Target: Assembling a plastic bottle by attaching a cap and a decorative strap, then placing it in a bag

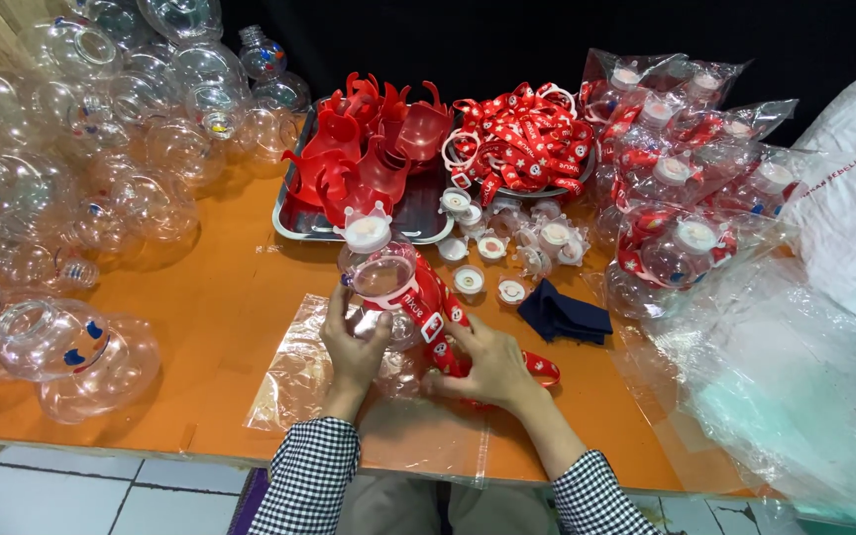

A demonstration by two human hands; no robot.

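On bench [220,297], bottle [384,287] clamped in left hand [352,342] fingers; strap [438,322] pinched by right hand [492,365]. Light, slippery; best gripped at neck.

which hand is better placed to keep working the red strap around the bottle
Right, most likely. The right hand already lies on the red strap beside the clear bottle, fingers on the band. The left hand is wrapped around the bottle's other side, steadying it.

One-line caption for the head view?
Both hands, left and right, hold a clear bottle with red strap over an orange table.
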